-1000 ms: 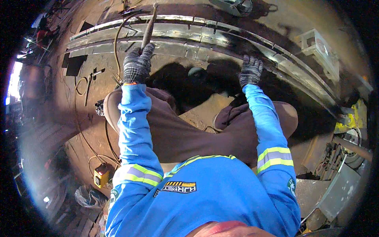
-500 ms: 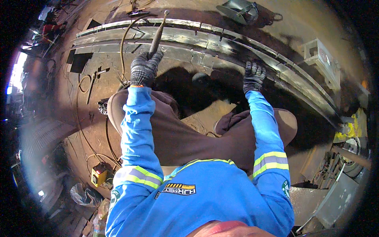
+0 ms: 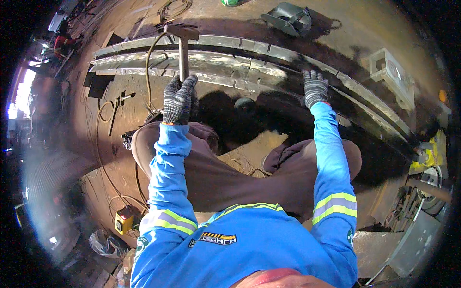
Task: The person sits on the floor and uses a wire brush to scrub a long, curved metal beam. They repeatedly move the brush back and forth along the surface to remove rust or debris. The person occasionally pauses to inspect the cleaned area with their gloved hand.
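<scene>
My left hand [image 3: 178, 100], in a grey knitted glove, is closed round the handle of a hammer [image 3: 183, 60]. The hammer stands nearly upright in the picture, its head over the far edge of long, curved metal beams [image 3: 216, 61]. These shiny beams lie across the floor in front of my knees. My right hand [image 3: 316, 90], gloved alike, lies on the near side of the beams with its fingers stretched out and holds nothing. Dark shadow covers the metal around it.
A brown hose [image 3: 148, 79] arches over the beams at the left. Beyond them lies a welding mask [image 3: 287, 20]. A white box-shaped frame [image 3: 394, 79] stands at the far right. At lower left are a yellow box [image 3: 124, 221] and a clear plastic bag [image 3: 106, 244].
The hammer has swung so that its head now shows sideways over the beams. My left hand is slightly nearer me. My right hand has shifted a little rightward, and its fingers look straighter.
</scene>
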The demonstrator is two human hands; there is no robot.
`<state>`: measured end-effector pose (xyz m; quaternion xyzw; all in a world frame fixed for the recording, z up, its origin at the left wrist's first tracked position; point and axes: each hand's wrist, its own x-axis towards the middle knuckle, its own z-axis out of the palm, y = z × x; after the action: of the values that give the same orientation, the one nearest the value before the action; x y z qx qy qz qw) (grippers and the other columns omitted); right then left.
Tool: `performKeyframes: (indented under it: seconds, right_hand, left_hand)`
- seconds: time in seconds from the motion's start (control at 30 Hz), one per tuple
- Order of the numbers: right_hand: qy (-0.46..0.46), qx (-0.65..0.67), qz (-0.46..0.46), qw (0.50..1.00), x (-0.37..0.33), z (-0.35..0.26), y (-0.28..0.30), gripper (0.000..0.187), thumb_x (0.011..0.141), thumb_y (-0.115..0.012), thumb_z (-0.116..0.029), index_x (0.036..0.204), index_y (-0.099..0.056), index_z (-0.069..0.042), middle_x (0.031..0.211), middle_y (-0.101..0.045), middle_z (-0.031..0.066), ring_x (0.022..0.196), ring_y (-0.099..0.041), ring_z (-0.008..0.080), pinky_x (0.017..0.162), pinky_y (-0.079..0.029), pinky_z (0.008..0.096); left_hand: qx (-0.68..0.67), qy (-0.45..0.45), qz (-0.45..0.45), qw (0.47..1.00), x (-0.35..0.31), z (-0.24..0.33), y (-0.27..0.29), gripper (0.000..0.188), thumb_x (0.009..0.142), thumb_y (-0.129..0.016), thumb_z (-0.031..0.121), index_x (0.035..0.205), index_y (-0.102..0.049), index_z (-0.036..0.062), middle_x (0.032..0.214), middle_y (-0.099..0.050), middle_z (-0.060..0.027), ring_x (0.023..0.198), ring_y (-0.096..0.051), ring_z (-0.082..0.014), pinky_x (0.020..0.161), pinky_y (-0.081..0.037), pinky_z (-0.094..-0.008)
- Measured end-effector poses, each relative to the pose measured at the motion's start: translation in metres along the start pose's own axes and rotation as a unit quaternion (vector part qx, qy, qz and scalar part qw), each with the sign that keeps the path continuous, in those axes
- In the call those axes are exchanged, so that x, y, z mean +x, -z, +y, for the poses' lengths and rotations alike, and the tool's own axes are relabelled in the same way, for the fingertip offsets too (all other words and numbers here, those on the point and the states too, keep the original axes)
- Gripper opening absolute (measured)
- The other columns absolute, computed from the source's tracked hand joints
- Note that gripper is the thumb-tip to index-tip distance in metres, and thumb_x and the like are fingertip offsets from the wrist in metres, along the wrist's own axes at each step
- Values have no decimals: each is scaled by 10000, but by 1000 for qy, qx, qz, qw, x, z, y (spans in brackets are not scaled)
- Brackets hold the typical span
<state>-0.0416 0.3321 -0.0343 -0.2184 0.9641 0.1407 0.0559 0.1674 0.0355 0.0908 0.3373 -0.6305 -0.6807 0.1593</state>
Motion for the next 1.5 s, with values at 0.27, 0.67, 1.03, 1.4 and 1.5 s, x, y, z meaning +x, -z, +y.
performKeyframes:
  seconds: [0.27,0.67,1.03,1.4,1.5]
  right_hand:
    - [27,38,-60,997,12,5,16,1031,601,-785,-245,1430,-177,-163,1475,-225,129,1343,-248,334,1083,-214,500]
    - [57,99,-102,988,26,16,39,1100,448,-874,-162,1381,-290,-147,1450,-277,137,1334,-265,327,1086,-235,479]
    - [27,81,-92,992,19,13,43,1122,430,-880,-224,1376,-284,-136,1427,-309,145,1311,-307,322,1078,-256,477]
    - [5,24,-61,998,13,11,27,1013,589,-781,-294,1410,-202,-160,1455,-264,113,1331,-267,329,1077,-221,500]
    - [21,29,-89,995,6,1,41,982,612,-792,-258,1398,-216,-135,1448,-257,158,1334,-250,345,1082,-215,500]
  left_hand:
    - [188,-85,-71,976,0,-24,-11,198,841,-635,250,866,-615,55,573,-453,53,482,-403,-43,436,-301,-221]
    - [132,-157,-89,975,-20,49,1,192,849,-639,210,908,-588,34,609,-521,40,487,-440,-26,425,-324,-194]
    - [-70,-64,6,996,-17,14,-28,139,866,-592,243,828,-557,114,564,-476,29,437,-428,-74,381,-318,-228]
    - [-334,80,192,919,66,-65,-79,255,881,-498,333,851,-481,80,602,-503,-78,471,-517,-226,391,-441,-375]
    - [-338,7,283,897,87,-86,-82,356,879,-494,384,911,-480,29,647,-548,-130,506,-561,-263,386,-459,-416]
